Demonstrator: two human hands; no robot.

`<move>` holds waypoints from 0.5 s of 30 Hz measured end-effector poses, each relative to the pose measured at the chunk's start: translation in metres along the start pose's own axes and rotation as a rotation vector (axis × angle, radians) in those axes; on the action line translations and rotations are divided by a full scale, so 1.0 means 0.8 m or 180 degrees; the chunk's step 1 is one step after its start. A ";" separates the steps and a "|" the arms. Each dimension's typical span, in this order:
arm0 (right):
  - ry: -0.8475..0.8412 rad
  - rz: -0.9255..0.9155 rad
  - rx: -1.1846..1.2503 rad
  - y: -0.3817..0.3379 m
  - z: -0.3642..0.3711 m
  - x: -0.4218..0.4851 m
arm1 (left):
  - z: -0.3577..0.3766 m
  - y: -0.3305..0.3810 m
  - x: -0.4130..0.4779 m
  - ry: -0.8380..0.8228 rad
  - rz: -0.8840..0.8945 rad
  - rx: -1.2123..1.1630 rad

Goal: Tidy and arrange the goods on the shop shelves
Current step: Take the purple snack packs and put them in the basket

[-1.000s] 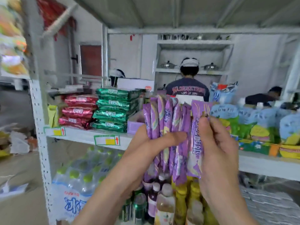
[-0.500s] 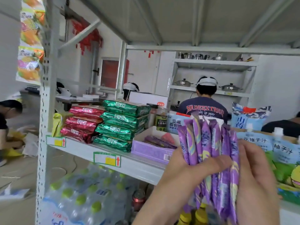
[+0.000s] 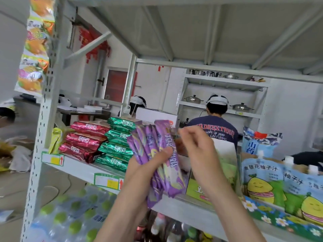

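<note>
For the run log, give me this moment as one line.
left grip: holds bunch of long purple plastic snack packets | right grip: at packet tops, hold unclear

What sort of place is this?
Probably a small shop: a metal shelf with price labels on its edge, stacked green snack packs, and juice pouches lined up.

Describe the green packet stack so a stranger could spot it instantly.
On the grey metal shelf, look near its left upright. Two foil-packet stacks sit side by side behind the purple packets the left hand grips. The green stack is the taller, right-hand one; its neighbour is red.
</note>
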State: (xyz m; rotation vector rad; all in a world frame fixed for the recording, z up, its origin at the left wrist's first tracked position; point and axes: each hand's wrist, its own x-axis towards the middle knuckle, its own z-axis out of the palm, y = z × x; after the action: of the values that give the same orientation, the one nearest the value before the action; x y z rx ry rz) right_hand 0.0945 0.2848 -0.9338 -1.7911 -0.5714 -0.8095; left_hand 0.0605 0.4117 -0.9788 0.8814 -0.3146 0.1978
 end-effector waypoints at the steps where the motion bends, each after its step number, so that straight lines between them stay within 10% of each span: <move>1: -0.0326 -0.0079 -0.0621 0.014 0.010 0.020 | -0.011 0.008 0.005 0.0208 0.0094 -0.0021; 7: -0.3401 0.0750 -0.2349 0.043 0.045 0.082 | -0.064 0.046 0.018 0.0888 0.0415 -0.0179; 15: -0.3573 0.1429 -0.4247 0.097 0.067 0.102 | -0.093 0.060 0.018 0.0977 0.0352 -0.0144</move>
State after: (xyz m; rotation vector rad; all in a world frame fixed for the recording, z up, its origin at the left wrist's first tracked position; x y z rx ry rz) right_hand 0.2171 0.3090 -0.9324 -3.4331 -0.2115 0.4157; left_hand 0.0738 0.5003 -0.9831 0.7762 -0.0812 0.4220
